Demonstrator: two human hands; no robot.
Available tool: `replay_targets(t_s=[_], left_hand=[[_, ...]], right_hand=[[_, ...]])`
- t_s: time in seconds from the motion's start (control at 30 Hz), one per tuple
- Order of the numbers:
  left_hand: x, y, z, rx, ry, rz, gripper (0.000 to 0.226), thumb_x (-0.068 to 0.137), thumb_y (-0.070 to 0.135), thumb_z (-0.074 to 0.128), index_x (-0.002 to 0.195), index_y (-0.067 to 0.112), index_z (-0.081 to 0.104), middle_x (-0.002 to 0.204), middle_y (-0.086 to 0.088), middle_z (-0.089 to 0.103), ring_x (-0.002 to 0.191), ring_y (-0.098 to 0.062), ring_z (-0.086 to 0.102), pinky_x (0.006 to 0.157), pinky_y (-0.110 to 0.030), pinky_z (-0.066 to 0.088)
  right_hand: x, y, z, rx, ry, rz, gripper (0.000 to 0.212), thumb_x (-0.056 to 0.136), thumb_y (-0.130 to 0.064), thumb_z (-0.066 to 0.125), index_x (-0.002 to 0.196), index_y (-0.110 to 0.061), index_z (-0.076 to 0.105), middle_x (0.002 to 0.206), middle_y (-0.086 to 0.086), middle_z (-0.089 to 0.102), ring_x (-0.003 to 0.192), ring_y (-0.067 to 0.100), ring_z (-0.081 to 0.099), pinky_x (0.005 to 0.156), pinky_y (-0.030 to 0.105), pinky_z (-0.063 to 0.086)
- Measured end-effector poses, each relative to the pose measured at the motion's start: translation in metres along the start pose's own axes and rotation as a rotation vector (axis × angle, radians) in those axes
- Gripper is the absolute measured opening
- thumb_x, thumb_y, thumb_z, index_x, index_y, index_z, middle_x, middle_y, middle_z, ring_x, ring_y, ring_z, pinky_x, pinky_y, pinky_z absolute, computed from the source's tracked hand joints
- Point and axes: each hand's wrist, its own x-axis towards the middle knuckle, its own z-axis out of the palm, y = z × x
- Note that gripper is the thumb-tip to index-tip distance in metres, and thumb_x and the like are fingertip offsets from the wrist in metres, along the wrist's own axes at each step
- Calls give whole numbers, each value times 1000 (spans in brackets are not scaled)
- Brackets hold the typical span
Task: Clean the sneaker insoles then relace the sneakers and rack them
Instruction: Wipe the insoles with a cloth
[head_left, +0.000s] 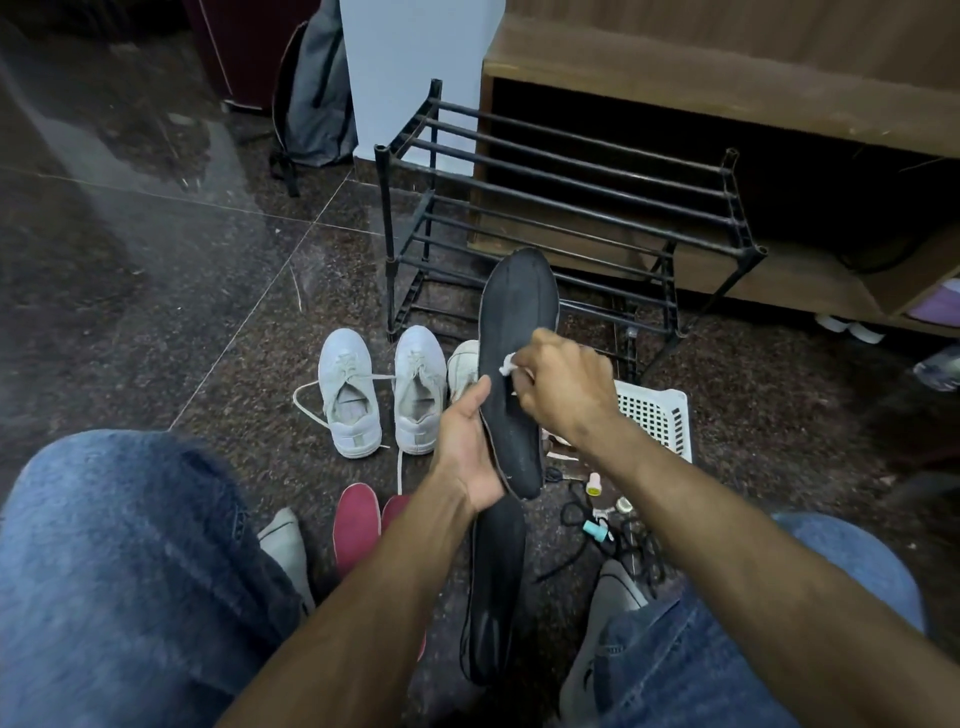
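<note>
Black insole (514, 332) gripped at heel by left hand (467, 447); right hand (561, 384) pinching white wipe (511, 362) against it.

I see a black insole (514, 364) held upright, toe end up, in my left hand (470, 452), which grips its heel half, while my right hand (563, 387) presses a small white wad (508, 364) against its face. A second black insole (493, 587) lies flat on the floor just below, beside two red insoles (356, 525). Two white sneakers (384, 389) stand side by side, toes away from me, laces loose, in front of the black shoe rack (566, 208).
</note>
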Motion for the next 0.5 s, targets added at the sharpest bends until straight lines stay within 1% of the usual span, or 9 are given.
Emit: replay_targets(t_s=[0.07,0.13,0.2,0.23,0.27,0.33,0.4,0.43,0.5], left_hand=[[-1,4,2,2,-3,-6,42,96,39,43,94,10,73,86,-12,71,72,-26,69,70,-38,52],[-1,10,-1,-36,-10,-18,47,96,40,42,97,5,74,94,-15,71,82,-29,69,81,-41,53],[-1,13,-5,-27,-3,-19,49,95,41,42,110,3,70,113,-17,67,98,-31,65,100,-44,45],[0,12,-5,-18,5,-13,49,95,40,43,116,4,67,118,-17,65,103,-32,63,105,-46,41],[0,10,-5,-8,5,-6,47,95,40,43,117,6,67,117,-16,66,102,-31,64,106,-46,41],[-1,4,-1,11,-14,-8,44,95,39,42,112,9,68,104,-14,70,92,-29,67,96,-45,47],[-2,-2,2,31,-30,-18,40,96,39,43,107,11,69,92,-11,71,79,-25,69,80,-41,51],[-4,-2,3,46,-30,-21,39,96,39,43,105,11,69,87,-10,71,73,-24,69,74,-40,50],[-5,1,3,74,-29,-18,39,95,40,45,101,10,69,83,-10,71,69,-24,67,71,-39,49]], right_hand=[[0,1,0,66,2,-6,23,93,-30,50,101,-23,70,105,1,57,93,34,62,72,39,47],[-15,-5,4,144,-60,-102,21,93,-29,52,97,-20,71,99,0,57,91,30,62,73,40,50],[-33,-10,6,146,-141,-190,23,94,-30,51,101,-21,71,98,-1,56,92,27,62,77,41,50],[-35,-7,6,109,-170,-205,24,95,-31,50,105,-22,70,101,-2,56,93,27,62,78,40,50],[-31,-3,6,77,-164,-197,26,96,-33,48,108,-24,69,103,-2,56,94,28,62,77,39,49],[-17,6,4,32,-91,-128,27,96,-34,46,108,-25,68,107,-1,56,95,31,62,76,39,47],[-7,10,4,32,-18,-22,27,96,-33,47,108,-25,69,108,-1,57,96,32,62,76,39,46],[-4,12,8,69,14,41,25,95,-33,49,107,-25,70,107,-1,58,95,32,62,75,38,46],[-1,14,16,244,89,167,21,94,-30,55,105,-26,73,101,-1,62,88,28,62,72,35,47]])
